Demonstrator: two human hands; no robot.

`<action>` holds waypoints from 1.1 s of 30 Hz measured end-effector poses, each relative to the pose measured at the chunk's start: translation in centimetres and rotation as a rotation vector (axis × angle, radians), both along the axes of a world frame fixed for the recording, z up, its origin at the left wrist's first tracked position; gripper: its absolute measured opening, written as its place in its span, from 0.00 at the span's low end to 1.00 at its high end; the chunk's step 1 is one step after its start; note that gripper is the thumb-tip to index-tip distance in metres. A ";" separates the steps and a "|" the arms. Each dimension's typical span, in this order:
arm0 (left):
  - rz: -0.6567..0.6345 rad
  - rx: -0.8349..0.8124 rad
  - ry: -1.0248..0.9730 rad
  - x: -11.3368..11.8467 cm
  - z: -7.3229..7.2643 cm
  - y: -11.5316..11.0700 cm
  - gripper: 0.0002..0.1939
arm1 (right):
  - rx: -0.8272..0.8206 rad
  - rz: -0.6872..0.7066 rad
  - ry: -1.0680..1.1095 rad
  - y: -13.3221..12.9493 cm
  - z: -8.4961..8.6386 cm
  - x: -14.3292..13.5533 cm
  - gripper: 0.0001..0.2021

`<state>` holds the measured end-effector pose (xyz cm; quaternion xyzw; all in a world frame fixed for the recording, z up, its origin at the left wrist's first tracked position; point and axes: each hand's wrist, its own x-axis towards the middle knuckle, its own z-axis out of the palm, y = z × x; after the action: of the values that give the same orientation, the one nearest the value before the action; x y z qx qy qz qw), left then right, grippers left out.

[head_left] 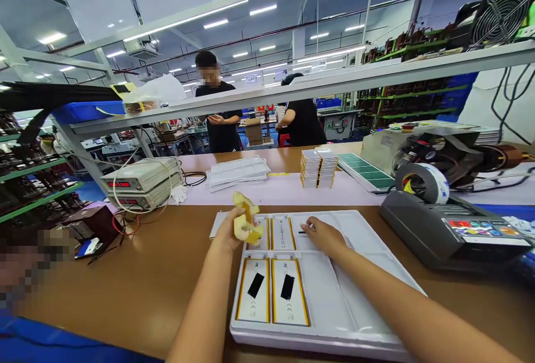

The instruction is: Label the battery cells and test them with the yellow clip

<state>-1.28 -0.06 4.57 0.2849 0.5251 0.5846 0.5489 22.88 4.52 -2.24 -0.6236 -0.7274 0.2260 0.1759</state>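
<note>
1. The step in hand looks like placing dark strips on flat packs. The right hand [326,236], right of centre in the frame, has its fingertips closed in a pinch on a small dark strip [302,232] above the tray [326,285].
2. The left hand [227,233], near mid-frame, is curled around a yellow piece [249,233], gripping it above the tray's upper left.
3. A next move seems to call for a light, steady pinch, with the strip squared to a pack's face.
4. Four flat packs [283,235] show in the tray: two in the upper row, one partly hidden by the left hand, and two in the lower row.
5. Two black patches [288,287] show, one on each lower pack.
6. Two side-by-side stacks [310,169] stand above centre; two instruments [142,176] are piled at left; one tape dispenser [447,237] sits at right.
</note>
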 end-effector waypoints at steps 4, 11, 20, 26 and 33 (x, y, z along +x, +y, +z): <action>-0.324 -0.023 -0.415 2.3 -2.4 -1.1 0.11 | -0.009 0.144 -0.032 -2.4 3.2 0.6 0.09; -0.521 -0.056 -0.545 1.8 -4.7 -1.0 0.14 | 0.119 0.305 -0.572 -10.0 6.9 -1.3 0.06; -0.431 0.078 -0.665 1.2 -5.2 -1.2 0.13 | 0.075 0.277 -0.738 -11.8 5.5 -4.4 0.10; -0.274 0.222 -0.727 1.1 -5.1 -1.5 0.14 | -0.211 0.094 -0.253 -9.8 3.1 -2.9 0.16; -0.244 0.208 -0.685 0.1 -4.8 -1.8 0.20 | -0.202 0.071 -0.102 -11.1 2.7 -3.1 0.13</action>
<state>-1.22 -1.83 -0.18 0.1876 0.2110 0.6264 0.7266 19.77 -6.63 0.48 -0.6228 -0.7305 0.2722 0.0671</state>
